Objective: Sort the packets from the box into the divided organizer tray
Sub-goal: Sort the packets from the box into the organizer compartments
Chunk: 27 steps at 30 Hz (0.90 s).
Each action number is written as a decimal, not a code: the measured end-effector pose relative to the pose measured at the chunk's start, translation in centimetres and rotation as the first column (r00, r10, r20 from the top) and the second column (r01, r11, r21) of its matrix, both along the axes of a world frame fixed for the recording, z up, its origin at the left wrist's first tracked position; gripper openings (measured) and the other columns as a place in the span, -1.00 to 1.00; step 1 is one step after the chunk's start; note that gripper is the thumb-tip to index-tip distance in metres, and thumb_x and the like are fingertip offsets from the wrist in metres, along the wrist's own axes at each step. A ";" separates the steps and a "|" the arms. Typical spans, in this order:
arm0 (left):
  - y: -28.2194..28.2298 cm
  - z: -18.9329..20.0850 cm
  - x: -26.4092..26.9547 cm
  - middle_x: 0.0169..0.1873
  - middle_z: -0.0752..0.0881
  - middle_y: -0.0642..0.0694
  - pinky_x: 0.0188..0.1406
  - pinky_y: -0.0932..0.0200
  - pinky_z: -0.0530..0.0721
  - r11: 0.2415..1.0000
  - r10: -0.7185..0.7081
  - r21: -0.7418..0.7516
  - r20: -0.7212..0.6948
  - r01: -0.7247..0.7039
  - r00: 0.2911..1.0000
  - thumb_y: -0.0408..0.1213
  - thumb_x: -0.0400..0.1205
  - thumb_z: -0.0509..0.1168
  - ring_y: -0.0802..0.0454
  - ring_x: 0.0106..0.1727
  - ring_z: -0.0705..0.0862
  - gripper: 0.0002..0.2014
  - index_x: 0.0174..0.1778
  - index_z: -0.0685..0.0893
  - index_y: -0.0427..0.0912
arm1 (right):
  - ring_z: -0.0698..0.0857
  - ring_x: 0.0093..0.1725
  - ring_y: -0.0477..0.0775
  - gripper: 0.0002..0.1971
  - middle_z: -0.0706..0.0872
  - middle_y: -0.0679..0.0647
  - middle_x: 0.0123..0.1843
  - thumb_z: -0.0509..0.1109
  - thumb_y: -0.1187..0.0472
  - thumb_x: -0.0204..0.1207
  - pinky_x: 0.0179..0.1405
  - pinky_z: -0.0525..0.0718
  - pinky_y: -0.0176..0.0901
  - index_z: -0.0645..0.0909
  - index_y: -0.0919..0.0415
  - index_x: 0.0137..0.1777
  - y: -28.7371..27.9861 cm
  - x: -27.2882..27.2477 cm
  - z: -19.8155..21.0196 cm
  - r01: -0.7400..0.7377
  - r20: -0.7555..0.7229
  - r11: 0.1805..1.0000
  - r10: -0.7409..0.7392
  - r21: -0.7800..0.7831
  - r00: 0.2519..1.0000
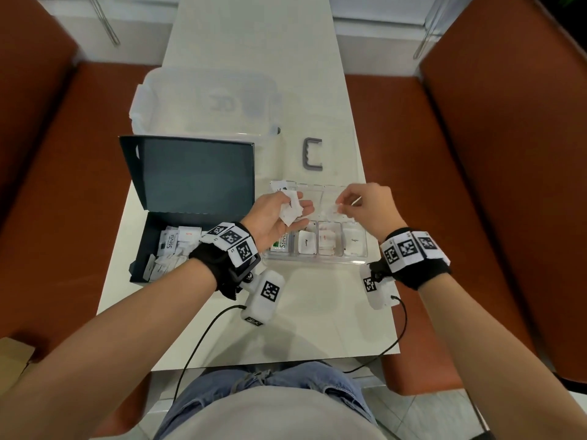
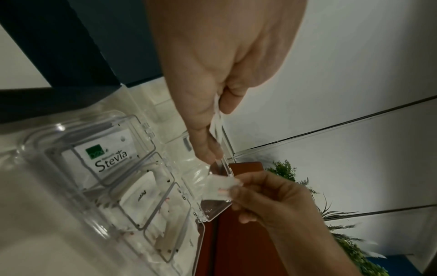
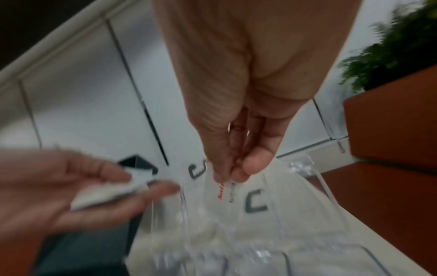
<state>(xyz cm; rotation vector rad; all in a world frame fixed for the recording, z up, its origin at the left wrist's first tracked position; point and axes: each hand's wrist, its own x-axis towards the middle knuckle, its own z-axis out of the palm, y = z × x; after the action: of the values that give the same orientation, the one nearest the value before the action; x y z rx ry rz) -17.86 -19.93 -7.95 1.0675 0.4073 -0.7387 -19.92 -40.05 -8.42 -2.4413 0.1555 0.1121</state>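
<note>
The dark box (image 1: 138, 249) lies open at the left, with loose white packets (image 1: 173, 246) in it. The clear divided organizer tray (image 1: 317, 261) sits to its right, its lid up. A Stevia packet (image 2: 107, 155) lies in the leftmost compartment, and the other compartments hold white packets too. My left hand (image 1: 295, 211) is palm up over the tray's left end, fingers curled round several white packets (image 1: 290, 207). My right hand (image 1: 341, 206) hovers above the tray's right half and pinches one small packet (image 2: 217, 188) with red print (image 3: 221, 191) between thumb and fingertips.
A clear plastic storage bin (image 1: 206, 103) stands behind the box. A grey handle piece (image 1: 313, 154) lies beyond the tray. Orange benches (image 1: 476, 185) flank the narrow table. Black cables (image 1: 203, 331) trail from my wrists over the near table edge.
</note>
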 end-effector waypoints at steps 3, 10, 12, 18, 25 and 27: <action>0.2 0.0 -0.2 0.25 0.66 -0.42 0.19 -0.09 0.68 1.000 -0.004 0.012 -0.008 0.004 1.000 -0.45 0.74 -0.01 -0.24 0.23 0.69 -0.73 0.22 0.55 -0.38 | 0.69 -0.09 0.05 -0.88 0.75 0.08 -0.10 0.40 0.34 0.50 0.03 0.66 -0.11 0.75 0.19 -0.06 0.6 -0.1 -2.6 -0.110 -0.117 0.974 0.088 -0.200 0.989; 0.4 0.1 -0.7 0.28 0.64 -0.44 0.29 -0.14 0.62 0.999 -0.017 0.031 -0.011 0.017 1.000 -0.45 0.75 -0.02 -0.27 0.32 0.66 -0.63 0.44 0.45 -0.47 | 0.66 -0.02 0.34 -0.79 0.63 0.23 0.04 0.25 0.38 0.59 -0.09 0.65 0.06 0.66 0.28 0.12 2.1 0.1 -5.8 -0.229 -0.169 0.867 0.170 -0.443 0.971; 0.6 0.0 -0.7 0.29 0.63 -0.45 0.38 -0.18 0.57 0.999 -0.017 0.037 -0.010 0.017 1.000 -0.45 0.74 -0.03 -0.29 0.34 0.64 -0.62 0.45 0.44 -0.48 | 0.66 -0.04 0.37 -0.81 0.61 0.25 0.03 0.24 0.41 0.58 -0.10 0.66 0.08 0.62 0.31 0.13 2.2 0.1 -6.2 -0.268 -0.191 0.837 0.199 -0.477 0.961; 1.2 -0.1 -0.9 0.30 0.62 -0.47 0.38 -0.18 0.57 0.999 -0.014 0.032 -0.015 0.015 1.000 -0.45 0.75 -0.04 -0.30 0.35 0.63 -0.62 0.45 0.43 -0.48 | 0.64 -0.16 0.33 -0.87 0.59 0.24 -0.06 0.26 0.48 0.53 -0.33 0.46 -0.06 0.52 0.32 0.02 2.7 0.3 -7.0 -0.318 -0.198 0.790 0.251 -0.524 0.948; 1.6 -0.1 -0.9 0.30 0.63 -0.45 0.37 -0.16 0.58 1.000 -0.026 0.016 -0.024 0.027 0.999 -0.44 0.75 -0.04 -0.28 0.33 0.65 -0.62 0.44 0.45 -0.46 | 0.64 -0.17 0.32 -0.85 0.54 0.23 -0.03 0.29 0.53 0.48 -0.32 0.55 -0.04 0.58 0.35 -0.03 2.6 0.5 -7.6 -0.335 -0.222 0.785 0.255 -0.521 0.941; 1.7 -0.3 -0.8 0.29 0.63 -0.45 0.37 -0.16 0.58 1.000 -0.022 0.010 -0.030 0.022 0.999 -0.45 0.75 -0.04 -0.28 0.32 0.65 -0.62 0.44 0.45 -0.46 | 0.65 -0.10 0.33 -0.85 0.57 0.23 0.02 0.29 0.46 0.53 -0.17 0.65 0.04 0.64 0.35 0.03 2.3 0.5 -7.2 -0.316 -0.205 0.798 0.243 -0.513 0.948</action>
<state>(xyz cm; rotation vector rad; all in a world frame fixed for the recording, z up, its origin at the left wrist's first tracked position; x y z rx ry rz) -18.70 -18.26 -8.22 1.0731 0.4262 -0.7734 -19.37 -37.75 -15.66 -3.0159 -0.1464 0.4106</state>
